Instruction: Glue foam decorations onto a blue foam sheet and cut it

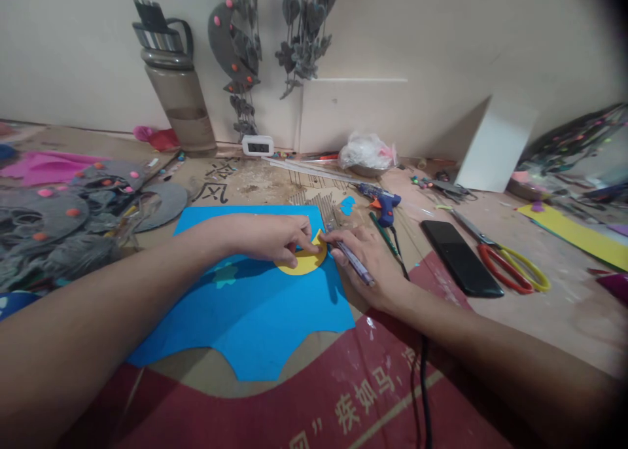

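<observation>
A blue felt-like sheet (265, 311) with a scalloped front edge lies flat before me. On its right part rests a yellow crescent-shaped piece (305, 264). My left hand (275, 236) holds this crescent down with thumb and index finger, the other fingers curled. A purple patterned pen (356, 264) is gripped in my right hand (370, 269), its tip close to the crescent's upper right point. The fingers partly hide the crescent's upper edge. Left of it, a faint teal patch (226, 275) shows on the sheet.
Right of the sheet lie a blue glue gun (385, 203) with a black cord, a green pencil (384, 235), a black phone (461, 259) and scissors (510, 266). A bottle (179, 102) and small clock (258, 146) stand behind. Grey felt decorations (49, 220) lie left.
</observation>
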Demonstrator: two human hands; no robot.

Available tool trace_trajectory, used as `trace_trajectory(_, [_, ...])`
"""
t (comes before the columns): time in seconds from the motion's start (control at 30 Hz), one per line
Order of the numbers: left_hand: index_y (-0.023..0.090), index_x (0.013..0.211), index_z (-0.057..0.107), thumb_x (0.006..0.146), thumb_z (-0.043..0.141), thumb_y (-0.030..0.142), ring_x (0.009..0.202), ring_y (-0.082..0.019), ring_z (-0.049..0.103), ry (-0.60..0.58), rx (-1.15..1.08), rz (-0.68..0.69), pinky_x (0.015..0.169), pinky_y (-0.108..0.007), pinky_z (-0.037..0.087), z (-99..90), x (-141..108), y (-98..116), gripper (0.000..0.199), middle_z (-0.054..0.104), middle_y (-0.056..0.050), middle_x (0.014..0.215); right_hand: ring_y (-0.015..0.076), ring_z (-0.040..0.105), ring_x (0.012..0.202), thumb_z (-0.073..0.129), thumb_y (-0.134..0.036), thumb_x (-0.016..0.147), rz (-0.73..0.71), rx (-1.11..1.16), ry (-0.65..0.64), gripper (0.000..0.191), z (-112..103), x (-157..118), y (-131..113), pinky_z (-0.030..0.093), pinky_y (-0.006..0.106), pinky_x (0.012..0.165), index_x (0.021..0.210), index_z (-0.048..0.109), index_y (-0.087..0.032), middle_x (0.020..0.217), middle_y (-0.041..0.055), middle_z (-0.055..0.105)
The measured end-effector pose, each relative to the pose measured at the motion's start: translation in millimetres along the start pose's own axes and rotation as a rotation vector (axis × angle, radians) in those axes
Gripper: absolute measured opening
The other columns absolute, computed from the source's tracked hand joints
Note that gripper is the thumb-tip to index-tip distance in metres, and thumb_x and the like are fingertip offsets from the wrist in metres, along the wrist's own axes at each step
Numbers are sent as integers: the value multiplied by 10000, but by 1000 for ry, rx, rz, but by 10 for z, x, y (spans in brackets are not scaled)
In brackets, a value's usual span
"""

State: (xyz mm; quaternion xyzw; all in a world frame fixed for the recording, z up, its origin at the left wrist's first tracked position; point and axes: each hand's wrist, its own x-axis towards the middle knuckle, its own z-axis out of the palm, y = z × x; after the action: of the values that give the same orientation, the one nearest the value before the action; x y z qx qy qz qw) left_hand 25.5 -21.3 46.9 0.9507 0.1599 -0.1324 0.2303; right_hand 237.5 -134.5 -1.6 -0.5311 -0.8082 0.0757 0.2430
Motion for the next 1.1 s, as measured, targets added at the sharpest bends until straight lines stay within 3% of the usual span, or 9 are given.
trace_trajectory(0.27, [254,1205,707,869,601,228,923,-150,525,-15,-7,-24,787,-209,399,6,14,6,353,531,-35,1172,299,571,1110,377,-356,1046,24,-58,-22,312,-34,-6,-48,379,473,957,1187,611,-205,1214,92,699])
trace_trajectory(0.53, [293,1283,666,865,603,256,921,-151,547,8,-4,1,803,-216,419,27,17,-42,424,551,-33,1154,293,568,1103,363,-374,1050,11,-123,-28,320,1,-13,-25,368,446,937,1196,599,-216,1189,83,710])
trace_trajectory(0.77, [247,1370,563,853,628,235,904,-159,586,75,-43,15,735,-220,451,63,32,-83,521,584,-60,1155,293,558,1072,357,-363,1051,3,-142,-22,333,20,-11,-14,362,445,912,1196,608,-198,1152,80,720])
trace_trajectory(1.1, [223,1248,656,844,658,187,907,-152,592,48,-20,18,786,-223,466,23,11,-31,406,591,-55,1116,298,569,1077,386,-327,1039,50,-69,-25,306,2,9,-46,394,477,915,1182,619,-190,1173,88,708])
